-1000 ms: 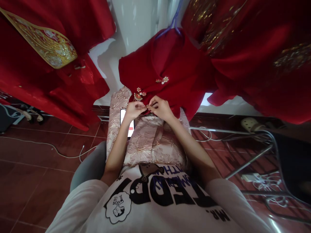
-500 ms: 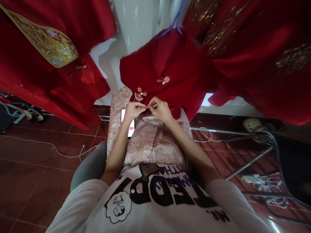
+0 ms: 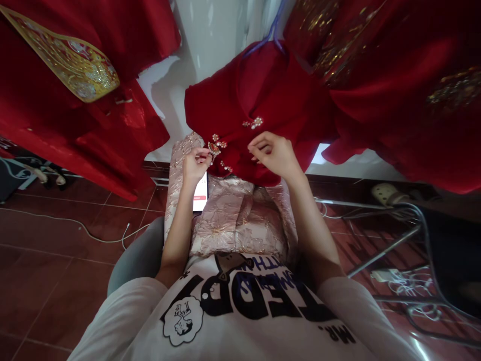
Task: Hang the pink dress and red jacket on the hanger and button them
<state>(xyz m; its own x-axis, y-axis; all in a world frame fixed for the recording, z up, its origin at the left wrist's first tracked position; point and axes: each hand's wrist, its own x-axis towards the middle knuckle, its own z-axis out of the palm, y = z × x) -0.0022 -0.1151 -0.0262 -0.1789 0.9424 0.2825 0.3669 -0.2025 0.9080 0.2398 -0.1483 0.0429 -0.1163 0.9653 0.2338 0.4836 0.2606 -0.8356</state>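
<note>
A dark red garment [image 3: 225,108] with a V neckline hangs in front of me, its lower part lying over my lap. Beaded ornaments sit on it: a fan-shaped one [image 3: 214,149], a small pearl piece [image 3: 226,166] and a flower one [image 3: 257,122]. My left hand [image 3: 197,164] has its fingers closed at the garment's left edge, fingertips against the fan-shaped ornament. Raised over the garment to the right is my right hand [image 3: 276,154], thumb and forefinger pinched together; anything between them is too small to make out.
A pinkish brocade cushion or cloth [image 3: 236,215] covers my lap, and a lit phone [image 3: 200,195] lies on it beneath my left wrist. Other red garments [image 3: 146,30] hang on both sides. To the right are a metal-framed chair [image 3: 391,250], a clog [image 3: 387,193] and tangled cables [image 3: 409,286].
My hands have parted. The right one moved up and right, away from the pearl piece; the left shifted slightly left and up to the fan-shaped ornament. The pearl piece is now uncovered.
</note>
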